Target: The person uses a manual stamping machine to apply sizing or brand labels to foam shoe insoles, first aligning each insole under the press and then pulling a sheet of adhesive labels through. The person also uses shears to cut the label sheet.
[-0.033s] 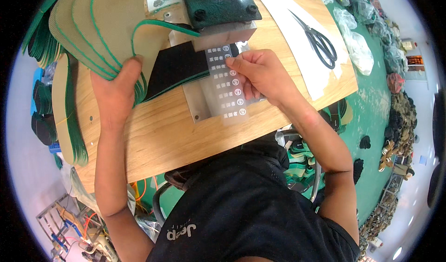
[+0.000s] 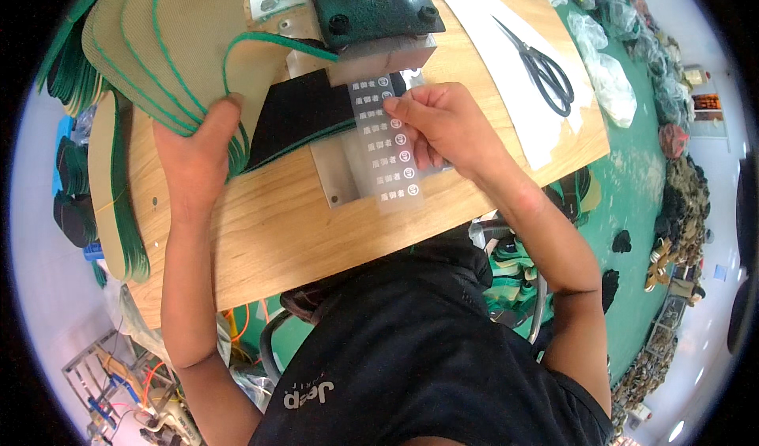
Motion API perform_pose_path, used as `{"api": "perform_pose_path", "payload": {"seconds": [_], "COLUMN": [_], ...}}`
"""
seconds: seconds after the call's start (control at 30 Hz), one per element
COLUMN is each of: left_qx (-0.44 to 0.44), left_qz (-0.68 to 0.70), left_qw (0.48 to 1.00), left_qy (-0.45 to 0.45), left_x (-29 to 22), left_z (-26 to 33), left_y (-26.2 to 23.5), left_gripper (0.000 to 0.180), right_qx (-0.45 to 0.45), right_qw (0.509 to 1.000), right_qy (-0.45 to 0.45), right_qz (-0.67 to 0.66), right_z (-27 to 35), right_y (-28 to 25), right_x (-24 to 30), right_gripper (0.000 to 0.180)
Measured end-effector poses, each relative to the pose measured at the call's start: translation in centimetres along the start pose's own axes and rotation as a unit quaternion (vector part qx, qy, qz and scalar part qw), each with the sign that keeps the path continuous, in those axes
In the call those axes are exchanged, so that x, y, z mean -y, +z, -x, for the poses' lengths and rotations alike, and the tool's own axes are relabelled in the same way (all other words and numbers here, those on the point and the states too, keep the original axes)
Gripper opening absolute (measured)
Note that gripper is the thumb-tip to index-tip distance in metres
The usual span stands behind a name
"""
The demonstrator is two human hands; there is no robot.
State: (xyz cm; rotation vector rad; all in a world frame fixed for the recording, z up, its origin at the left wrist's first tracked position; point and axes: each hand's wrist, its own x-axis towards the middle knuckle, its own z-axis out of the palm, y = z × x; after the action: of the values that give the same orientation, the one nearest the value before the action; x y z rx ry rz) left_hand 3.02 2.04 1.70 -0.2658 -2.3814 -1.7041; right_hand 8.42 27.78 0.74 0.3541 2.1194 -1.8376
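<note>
My left hand (image 2: 199,149) grips several fanned-out tan insoles (image 2: 190,27) with green edges, its thumb on top. One insole bends up and to the right, reaching the metal block of the press (image 2: 371,15). Under that block lies a black insole surface (image 2: 296,118) with a green edge, partly over a metal plate (image 2: 336,169). Between thumb and fingers, my right hand (image 2: 447,126) pinches a clear strip of white printed labels (image 2: 386,157). The strip's far end lies over the black insole, close to the press; its near end hangs over the metal plate.
A pair of black scissors (image 2: 545,78) rests on white sheets (image 2: 506,90) at the right of the wooden table (image 2: 261,248). Bundled insoles (image 2: 118,193) stand at the left edge. Plastic bags (image 2: 605,74) and heaps of material (image 2: 684,209) line the green floor to the right.
</note>
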Motion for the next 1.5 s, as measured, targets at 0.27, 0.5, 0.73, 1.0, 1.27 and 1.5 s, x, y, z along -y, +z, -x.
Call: {"api": "perform_pose_path", "payload": {"seconds": [0.27,0.5,0.73,1.0,1.27,1.5], "left_qx": [-0.024,-0.028,0.111,0.167,0.171,0.181], "left_qz": [0.036,0.045,-0.119,-0.248,-0.282,-0.305], "left_qw": [0.999,0.999,0.985,0.94,0.928,0.924], "left_qy": [0.026,0.008,0.051,0.166,0.174,0.139], "left_x": [0.0,0.0,-0.6,-0.3,-0.7,-0.4], "left_z": [0.0,0.3,0.6,0.5,0.5,0.8], "left_y": [0.6,0.7,2.0,2.3,2.4,2.0], "left_gripper": [0.025,0.022,0.034,0.052,0.052,0.056], "right_qx": [0.006,0.011,0.005,0.002,0.002,0.017], "right_qw": [1.0,1.0,0.999,1.0,1.0,1.0], "right_qy": [0.009,0.019,0.036,0.029,0.028,0.024], "right_qz": [0.004,0.002,0.008,0.006,-0.006,-0.007], "right_z": [0.0,-0.1,-0.3,-0.3,0.5,0.8], "right_y": [0.1,0.0,0.1,0.1,0.2,-0.1], "right_x": [0.4,0.7,0.6,0.4,0.6,0.7], "right_gripper": [0.033,0.032,0.03,0.029,0.03,0.03]}}
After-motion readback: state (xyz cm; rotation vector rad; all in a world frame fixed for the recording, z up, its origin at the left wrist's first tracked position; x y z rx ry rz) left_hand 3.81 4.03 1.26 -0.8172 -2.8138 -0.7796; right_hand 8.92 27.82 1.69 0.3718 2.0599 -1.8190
